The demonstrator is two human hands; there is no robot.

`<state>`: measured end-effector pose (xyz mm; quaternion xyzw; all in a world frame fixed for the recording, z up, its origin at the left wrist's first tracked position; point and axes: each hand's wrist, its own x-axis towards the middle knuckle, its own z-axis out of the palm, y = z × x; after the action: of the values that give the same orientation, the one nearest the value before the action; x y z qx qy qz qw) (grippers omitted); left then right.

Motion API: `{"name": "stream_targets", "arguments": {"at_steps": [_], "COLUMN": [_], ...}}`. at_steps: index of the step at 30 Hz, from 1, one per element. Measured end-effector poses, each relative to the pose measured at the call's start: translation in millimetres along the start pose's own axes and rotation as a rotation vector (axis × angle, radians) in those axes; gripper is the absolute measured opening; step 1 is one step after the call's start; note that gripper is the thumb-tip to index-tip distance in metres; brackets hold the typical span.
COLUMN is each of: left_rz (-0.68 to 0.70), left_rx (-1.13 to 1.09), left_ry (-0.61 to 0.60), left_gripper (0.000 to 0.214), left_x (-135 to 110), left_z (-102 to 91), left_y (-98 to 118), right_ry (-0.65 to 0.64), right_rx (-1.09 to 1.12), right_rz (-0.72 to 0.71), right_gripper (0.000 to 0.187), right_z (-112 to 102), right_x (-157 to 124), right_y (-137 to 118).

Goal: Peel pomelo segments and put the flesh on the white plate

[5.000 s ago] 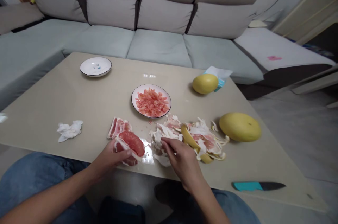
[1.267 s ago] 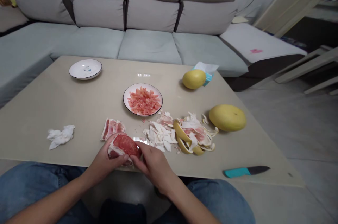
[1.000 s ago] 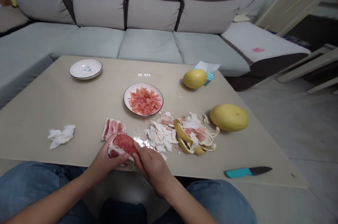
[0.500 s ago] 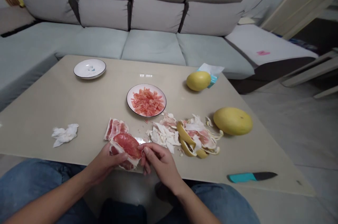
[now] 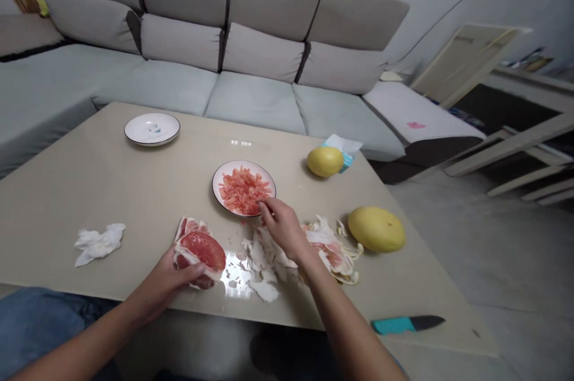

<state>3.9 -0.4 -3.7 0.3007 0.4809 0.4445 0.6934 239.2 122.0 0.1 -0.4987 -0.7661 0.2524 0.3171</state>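
Note:
My left hand is closed around a partly peeled chunk of pomelo, its red flesh facing up and white pith along its sides. Behind it lies another pomelo piece. Over the near right rim of a white plate, my right hand is in a pinch; what its fingertips hold is too small to make out. Heaped on that plate are loose bits of red pomelo flesh. White pith scraps lie below my right hand, which partly hides the peel pile.
Two whole yellow pomelos stand to the right, one against a tissue pack. A knife with a teal handle lies near the table's front edge. At left are a crumpled tissue and another white plate.
My right hand has left the pomelo chunk and moved forward to the plate of flesh. My left hand still holds the chunk. The camera view has shifted, showing more wall.

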Motion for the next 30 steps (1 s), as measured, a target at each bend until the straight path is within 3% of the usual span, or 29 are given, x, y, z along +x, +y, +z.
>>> {"name": "stream_targets", "arguments": {"at_steps": [3,6,9,16,18,21,25,30], "left_rz": [0.005,0.0,0.002,0.014,0.007,0.001,0.008,0.012], "left_rx": [-0.022,-0.049,-0.068,-0.074,-0.066,-0.047,-0.007,0.028], "left_ry": [0.031,0.053,0.05,0.029,0.021,-0.001,-0.054,-0.073], "left_gripper": [0.037,0.045,0.053,0.043,0.044,0.041,0.04,0.053], "left_x": [1.7,3.0,3.4,2.0,1.9,1.9,1.4,0.8], "left_z": [-4.5,-8.6,-9.9,-5.5,-4.7,-3.4,-0.6,1.3], "left_y": [1.3,3.2,5.7,4.4,3.1,1.7,-1.2,-10.1], "right_ry": [-0.044,-0.077,-0.074,0.06,0.081,0.055,-0.197,-0.242], "right_rx": [-0.128,-0.208,-0.251,-0.309,-0.286,-0.193,0.171,0.165], "right_rz": [-0.074,-0.126,-0.154,-0.092,-0.088,-0.107,-0.057,-0.056], "right_gripper": [0.019,0.026,0.027,0.013,0.011,0.026,0.032,0.045], "right_z": [4.5,8.9,6.0,-5.7,-7.0,-7.1,3.0,24.8], "right_x": [29.0,41.2,42.3,34.1,25.5,-1.7,-50.3,-78.7], "right_y": [17.4,26.1,26.5,20.7,12.4,-13.4,-53.8,-68.3]}}
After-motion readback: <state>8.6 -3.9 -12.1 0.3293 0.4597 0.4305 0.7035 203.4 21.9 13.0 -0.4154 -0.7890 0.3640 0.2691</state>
